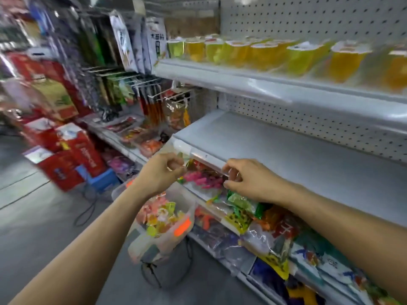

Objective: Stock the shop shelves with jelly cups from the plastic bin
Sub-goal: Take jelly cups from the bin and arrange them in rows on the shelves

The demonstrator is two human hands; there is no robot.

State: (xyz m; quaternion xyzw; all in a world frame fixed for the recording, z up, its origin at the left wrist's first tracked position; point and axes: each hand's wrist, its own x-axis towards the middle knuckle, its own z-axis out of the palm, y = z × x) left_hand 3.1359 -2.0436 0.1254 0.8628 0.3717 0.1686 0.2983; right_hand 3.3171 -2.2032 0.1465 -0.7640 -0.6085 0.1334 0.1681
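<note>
A clear plastic bin (189, 208) with orange latches holds several small coloured jelly cups (159, 215); it stands low in the aisle below my hands. My left hand (161, 172) hovers above the bin with its fingers curled round a small translucent jelly cup, blurred. My right hand (244, 180) is at the front lip of the bare middle shelf (286, 155), pinching another pale clear cup between thumb and fingers. On the top shelf (220, 73) stand rows of yellow and orange jelly cups (259, 55).
Bagged snacks (253, 216) fill the lower shelf under my right hand. Hanging packets on hooks (141, 89) and red boxes (72, 150) line the aisle to the left. A blue stool (103, 179) and a cable lie on the grey floor.
</note>
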